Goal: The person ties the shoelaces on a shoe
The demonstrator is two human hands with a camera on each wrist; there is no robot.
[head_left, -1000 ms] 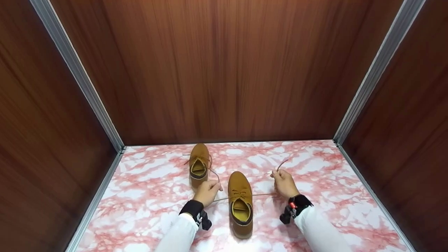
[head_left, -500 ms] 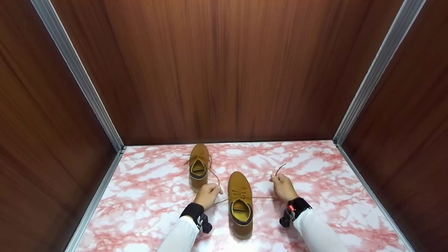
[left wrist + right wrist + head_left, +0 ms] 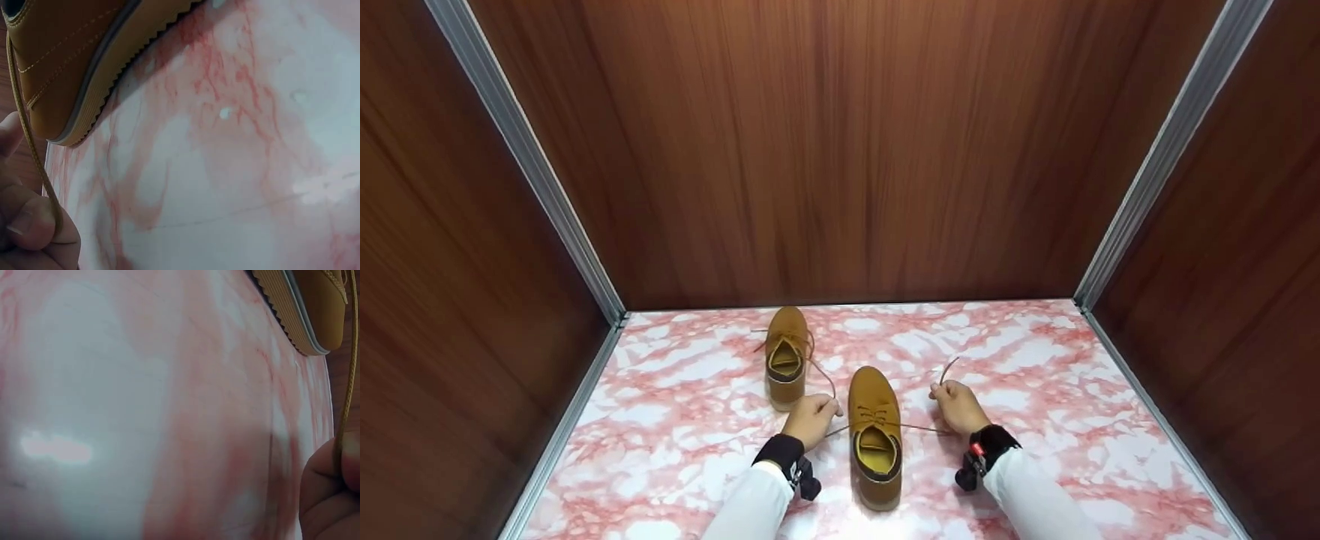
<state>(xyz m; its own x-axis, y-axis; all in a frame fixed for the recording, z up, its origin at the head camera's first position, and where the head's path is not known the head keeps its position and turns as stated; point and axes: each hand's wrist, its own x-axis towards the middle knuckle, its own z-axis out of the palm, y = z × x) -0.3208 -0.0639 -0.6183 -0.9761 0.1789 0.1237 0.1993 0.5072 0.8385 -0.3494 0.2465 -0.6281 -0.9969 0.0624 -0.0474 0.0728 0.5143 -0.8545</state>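
Note:
A tan lace-up shoe [image 3: 868, 390] stands upright between my hands in the head view, toe pointing away. My left hand [image 3: 810, 420], on its left, pinches one end of its shoelace [image 3: 27, 124], which runs from the shoe to the thumb in the left wrist view. On the other side, my right hand [image 3: 962, 409] pinches the opposite end; that lace [image 3: 922, 429] spans the gap to the shoe, and its tip sticks up past the fingers. Both lace ends spread out sideways. A thin cord also rises from my left fingers toward the second shoe; whose lace it is, I cannot tell.
A matching tan shoe [image 3: 786, 326] with loose laces stands farther back on the left, just beyond my left hand. The pink-and-white marbled tabletop [image 3: 682, 420] is enclosed by brown wood-grain panels [image 3: 840, 165] with grey metal edging [image 3: 540, 172].
My right hand has come slightly left and nearer, its lace dipping lower. The left hand has shifted a little right and nearer. Both shoes stay in place.

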